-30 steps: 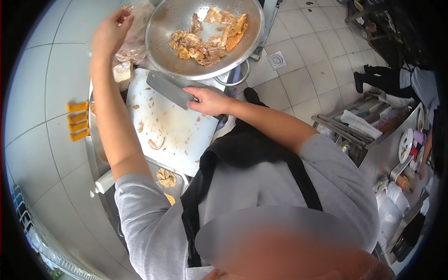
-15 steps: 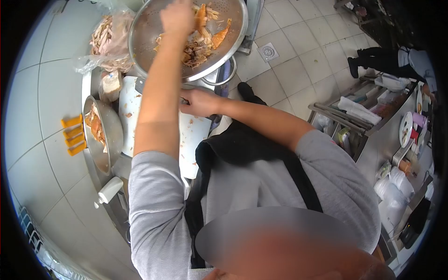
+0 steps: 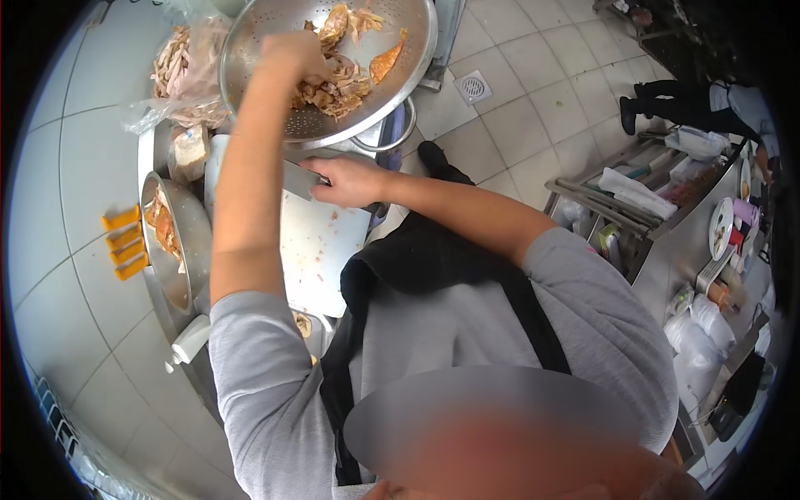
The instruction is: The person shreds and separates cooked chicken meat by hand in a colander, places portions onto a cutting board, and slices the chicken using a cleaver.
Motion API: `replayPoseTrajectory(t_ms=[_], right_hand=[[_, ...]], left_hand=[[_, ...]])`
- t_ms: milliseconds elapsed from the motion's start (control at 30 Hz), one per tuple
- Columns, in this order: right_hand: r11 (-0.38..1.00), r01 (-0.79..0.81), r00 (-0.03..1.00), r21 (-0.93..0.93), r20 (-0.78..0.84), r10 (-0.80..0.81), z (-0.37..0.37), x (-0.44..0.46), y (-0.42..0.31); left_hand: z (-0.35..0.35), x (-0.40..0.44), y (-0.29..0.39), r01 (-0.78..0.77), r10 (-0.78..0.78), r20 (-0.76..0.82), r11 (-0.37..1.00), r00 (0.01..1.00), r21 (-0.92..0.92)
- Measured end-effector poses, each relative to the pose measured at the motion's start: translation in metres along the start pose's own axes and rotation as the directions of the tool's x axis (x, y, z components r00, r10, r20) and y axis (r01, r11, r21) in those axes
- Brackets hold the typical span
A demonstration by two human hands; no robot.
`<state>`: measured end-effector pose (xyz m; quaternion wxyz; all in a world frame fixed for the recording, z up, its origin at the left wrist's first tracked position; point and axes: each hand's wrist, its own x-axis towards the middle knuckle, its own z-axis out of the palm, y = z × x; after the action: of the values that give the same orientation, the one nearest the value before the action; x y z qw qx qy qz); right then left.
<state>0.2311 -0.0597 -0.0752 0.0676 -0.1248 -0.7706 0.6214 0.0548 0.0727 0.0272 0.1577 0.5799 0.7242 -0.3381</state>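
My left hand (image 3: 293, 57) is over a large perforated metal colander (image 3: 250, 92), its fingers curled down at a heap of shredded cooked meat (image 3: 346, 93). What those fingers hold is hidden beneath the hand. Browned pieces with skin (image 3: 386, 62) lie against the colander's far side. In my right hand (image 3: 354, 181) is the handle of a cleaver, its broad blade (image 3: 297, 178) lying low over a white cutting board (image 3: 312, 237). Small meat scraps dot the board. Part of the blade is hidden behind my left forearm.
Left of the board, a metal bowl (image 3: 198, 250) holds browned meat pieces. A plastic bag of pale meat strips (image 3: 187, 67) lies beside the colander. Orange handles (image 3: 125, 242) and a white bottle (image 3: 192, 340) are near the wall. Another person (image 3: 700, 108) stands at the upper right.
My left hand has come down and left within the colander, onto the meat heap. The right hand stays on the cleaver, and more of the blade shows. The view has shifted slightly.
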Motion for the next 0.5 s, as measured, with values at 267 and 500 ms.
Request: replayPoseTrajectory(t_ms=[267, 500], right_hand=[[0.999, -0.036, 0.999, 0.034, 0.036, 0.035, -0.001, 0.000, -0.001], [0.994, -0.106, 0.991, -0.011, 0.083, 0.107, -0.007, 0.000, -0.008]], left_hand=[[0.027, 0.054, -0.025, -0.056, -0.109, -0.404, 0.925, 0.908, -0.375], [0.045, 0.087, -0.021, -0.192, 0.039, -0.210, 0.591, 0.977, -0.784]])
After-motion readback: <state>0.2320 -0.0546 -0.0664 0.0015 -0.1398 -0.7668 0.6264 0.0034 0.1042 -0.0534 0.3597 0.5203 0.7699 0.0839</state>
